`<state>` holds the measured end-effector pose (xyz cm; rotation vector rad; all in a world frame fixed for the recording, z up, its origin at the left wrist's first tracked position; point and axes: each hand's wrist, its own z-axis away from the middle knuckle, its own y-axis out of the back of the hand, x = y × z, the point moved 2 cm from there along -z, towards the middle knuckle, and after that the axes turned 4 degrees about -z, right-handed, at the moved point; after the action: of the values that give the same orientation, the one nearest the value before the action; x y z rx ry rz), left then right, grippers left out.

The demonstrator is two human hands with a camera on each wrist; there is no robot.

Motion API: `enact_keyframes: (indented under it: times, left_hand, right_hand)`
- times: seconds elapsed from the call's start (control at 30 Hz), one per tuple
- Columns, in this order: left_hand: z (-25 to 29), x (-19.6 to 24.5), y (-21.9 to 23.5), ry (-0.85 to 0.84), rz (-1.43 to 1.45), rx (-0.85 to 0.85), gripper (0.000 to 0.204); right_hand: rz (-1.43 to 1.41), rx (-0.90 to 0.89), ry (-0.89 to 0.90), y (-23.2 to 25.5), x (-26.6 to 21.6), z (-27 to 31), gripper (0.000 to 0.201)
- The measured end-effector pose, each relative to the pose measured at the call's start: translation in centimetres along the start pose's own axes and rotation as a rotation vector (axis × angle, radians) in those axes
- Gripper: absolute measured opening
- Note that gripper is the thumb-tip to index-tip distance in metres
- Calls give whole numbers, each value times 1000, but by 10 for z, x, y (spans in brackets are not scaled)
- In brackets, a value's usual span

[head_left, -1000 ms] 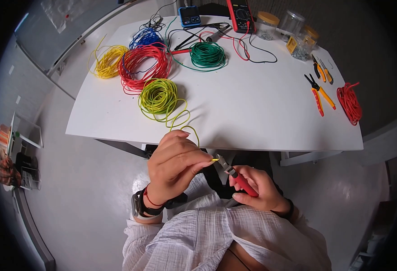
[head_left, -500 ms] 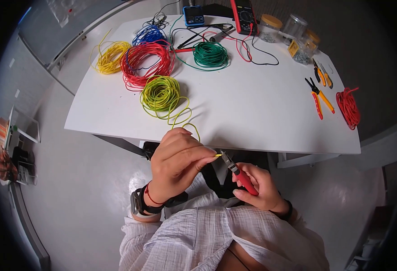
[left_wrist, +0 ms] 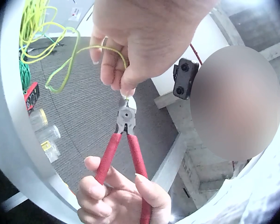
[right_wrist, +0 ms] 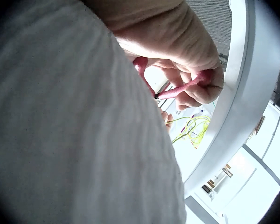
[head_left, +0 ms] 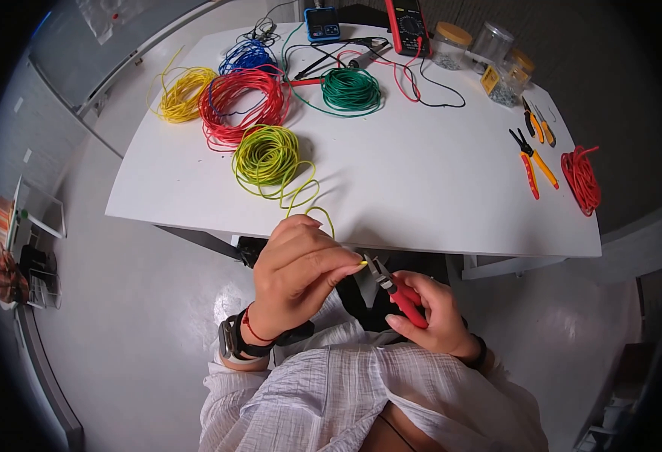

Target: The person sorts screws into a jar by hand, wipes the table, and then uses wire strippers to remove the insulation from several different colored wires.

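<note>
In the head view my left hand (head_left: 301, 275) pinches the end of a yellow-green wire (head_left: 325, 213) between thumb and fingertips, just off the table's front edge. The wire runs back to a yellow-green coil (head_left: 267, 156) on the table. Red-handled cutters (head_left: 408, 305) are gripped by my right hand (head_left: 440, 320), their jaws at the wire's tip. The left wrist view shows the cutter handles (left_wrist: 109, 156) spread apart, with the metal head (left_wrist: 126, 114) right below the left fingertips. A sleeve (right_wrist: 84, 121) covers much of the right wrist view, hiding the cutter jaws.
On the white table (head_left: 436, 166) lie red (head_left: 244, 109), yellow (head_left: 188, 94), blue (head_left: 248, 59) and green coils (head_left: 350, 90). A multimeter (head_left: 408, 28) and lidded jars (head_left: 451, 47) stand at the back. Wire strippers (head_left: 532, 162) and a red bundle (head_left: 581, 181) lie at the right.
The cutter handles have spread apart in my right hand since half a second ago, and the jaws have opened. My left hand has barely moved, still pinching the wire.
</note>
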<state>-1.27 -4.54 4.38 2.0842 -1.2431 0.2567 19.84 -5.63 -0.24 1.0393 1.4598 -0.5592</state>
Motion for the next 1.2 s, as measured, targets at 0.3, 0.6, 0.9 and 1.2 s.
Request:
enact_keyframes:
  times: [0.3, 0.6, 0.9, 1.2]
  left_hand:
    - [1, 1, -1, 5, 19, -5, 13]
    - [1, 1, -1, 8, 45, -4, 13]
    - [5, 1, 0, 5, 29, -16, 14]
    - [7, 3, -2, -10, 9, -12, 14]
  right_hand:
    - [-67, -7, -54, -2, 0, 2, 49]
    - [-375, -149, -178, -2, 1, 1, 36]
    - [-264, -72, -130, -1, 10, 11, 46]
    - [-77, 6, -50, -2, 2, 11, 48]
